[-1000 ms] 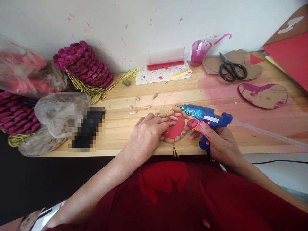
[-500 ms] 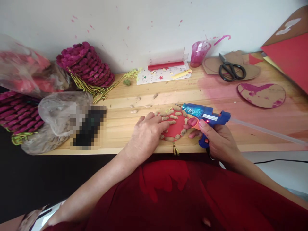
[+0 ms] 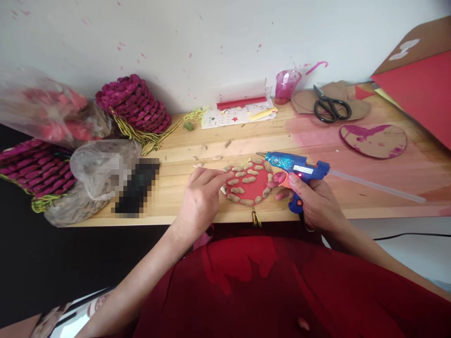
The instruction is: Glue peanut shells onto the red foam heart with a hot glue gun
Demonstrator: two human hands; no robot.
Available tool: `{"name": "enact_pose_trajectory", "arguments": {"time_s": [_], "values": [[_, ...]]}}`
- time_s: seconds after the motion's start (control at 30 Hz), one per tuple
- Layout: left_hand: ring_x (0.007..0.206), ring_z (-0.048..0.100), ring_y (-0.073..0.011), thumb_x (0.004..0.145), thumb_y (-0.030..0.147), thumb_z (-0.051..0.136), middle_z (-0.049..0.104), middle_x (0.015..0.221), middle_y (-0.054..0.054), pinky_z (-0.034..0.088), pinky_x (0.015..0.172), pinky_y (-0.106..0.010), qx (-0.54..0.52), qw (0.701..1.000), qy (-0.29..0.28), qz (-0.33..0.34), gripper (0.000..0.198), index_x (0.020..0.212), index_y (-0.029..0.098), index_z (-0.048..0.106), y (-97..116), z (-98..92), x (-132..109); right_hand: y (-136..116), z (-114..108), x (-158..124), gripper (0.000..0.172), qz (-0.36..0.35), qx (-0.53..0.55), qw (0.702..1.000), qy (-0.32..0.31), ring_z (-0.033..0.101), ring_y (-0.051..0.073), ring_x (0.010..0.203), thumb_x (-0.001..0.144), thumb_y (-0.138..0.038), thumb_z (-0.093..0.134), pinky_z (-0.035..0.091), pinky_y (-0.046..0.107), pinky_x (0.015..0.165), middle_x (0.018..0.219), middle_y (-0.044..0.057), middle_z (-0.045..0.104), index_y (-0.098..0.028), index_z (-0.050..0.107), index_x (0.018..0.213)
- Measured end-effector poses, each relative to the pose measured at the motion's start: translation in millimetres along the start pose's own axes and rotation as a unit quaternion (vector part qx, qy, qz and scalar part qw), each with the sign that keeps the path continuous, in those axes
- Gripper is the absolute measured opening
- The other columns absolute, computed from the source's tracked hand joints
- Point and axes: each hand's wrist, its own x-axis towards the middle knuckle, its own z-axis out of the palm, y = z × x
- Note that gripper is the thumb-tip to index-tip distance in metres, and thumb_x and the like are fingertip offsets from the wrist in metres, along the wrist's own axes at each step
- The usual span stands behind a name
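My right hand (image 3: 319,199) is wrapped round a blue glue gun (image 3: 294,164), a finger on its orange trigger and a small red light lit. The nozzle points left, above the upper part of a red heart-shaped piece (image 3: 252,188). Peanuts (image 3: 248,180) line the edge of this piece, and several lie inside it. At its left edge is my left hand (image 3: 202,195), its fingers bent and drawn together; what is between the fingertips is hidden. Yellow-green yarn (image 3: 256,218) hangs from the bottom of the heart over the table edge.
Loose peanuts (image 3: 217,158) lie behind my left hand. Black scissors (image 3: 332,109), cardboard hearts (image 3: 375,141) and a pink-stained cup (image 3: 288,87) stand or lie at the back right. Magenta bundles (image 3: 136,103) and plastic bags (image 3: 95,164) fill the left. A clear glue stick (image 3: 377,184) juts rightward from the gun.
My left hand has drawn back to the left from over the heart, uncovering more peanuts. My right hand still holds the glue gun in nearly the same place. The view has shifted slightly.
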Motion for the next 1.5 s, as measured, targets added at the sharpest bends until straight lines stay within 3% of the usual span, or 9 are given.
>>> {"name": "enact_pose_trajectory", "arguments": {"time_s": [0.3,0.57,0.77,1.13,1.5], "values": [[0.118,0.052,-0.0280,0.096,0.005,0.047,0.066,0.130,-0.014,0.039,0.100,-0.043,0.103,0.987,-0.097,0.082,0.044,0.138,0.011,0.057,9.8,5.5,-31.5,0.4,-1.5,-1.5,0.034,0.009,-0.022,1.000,-0.006,0.070,0.016,0.065,0.089,-0.057,0.067,0.054,0.029,0.059,0.099,0.005,0.079,-0.025,0.076,0.097],[0.112,0.055,-0.0278,0.101,0.012,0.041,0.070,0.117,-0.014,0.043,0.092,-0.040,0.161,0.975,-0.092,0.125,0.037,0.134,0.005,0.057,15.1,10.1,-25.1,1.5,-4.4,-3.7,0.035,0.027,-0.049,0.998,0.002,0.070,0.017,0.071,0.091,-0.054,0.066,0.052,0.028,0.064,0.101,0.007,0.079,-0.023,0.076,0.104],[0.101,0.061,-0.0244,0.102,0.014,0.039,0.071,0.105,-0.012,0.047,0.088,-0.038,0.203,0.967,-0.100,0.120,0.034,0.127,0.007,0.061,18.6,12.9,-19.3,-1.9,-3.8,-4.3,0.033,0.035,-0.049,0.998,0.012,0.071,0.018,0.070,0.087,-0.055,0.070,0.053,0.029,0.068,0.098,0.006,0.079,-0.024,0.078,0.096],[0.102,0.060,-0.0227,0.100,0.014,0.045,0.070,0.108,-0.011,0.045,0.094,-0.037,0.254,0.951,-0.102,0.147,0.033,0.128,0.006,0.062,20.9,13.8,-21.2,-4.2,-4.4,-2.6,0.036,0.041,-0.069,0.997,0.007,0.071,0.019,0.070,0.084,-0.059,0.070,0.055,0.031,0.071,0.092,0.005,0.080,-0.026,0.080,0.095],[0.106,0.059,-0.0233,0.101,0.014,0.042,0.070,0.107,-0.011,0.044,0.096,-0.037,0.241,0.955,-0.099,0.144,0.035,0.128,0.007,0.063,18.3,15.8,-22.9,0.1,-7.6,-4.2,0.037,0.057,-0.082,0.995,0.023,0.071,0.024,0.073,0.085,-0.060,0.069,0.051,0.033,0.062,0.093,0.008,0.080,-0.026,0.079,0.098]]}}
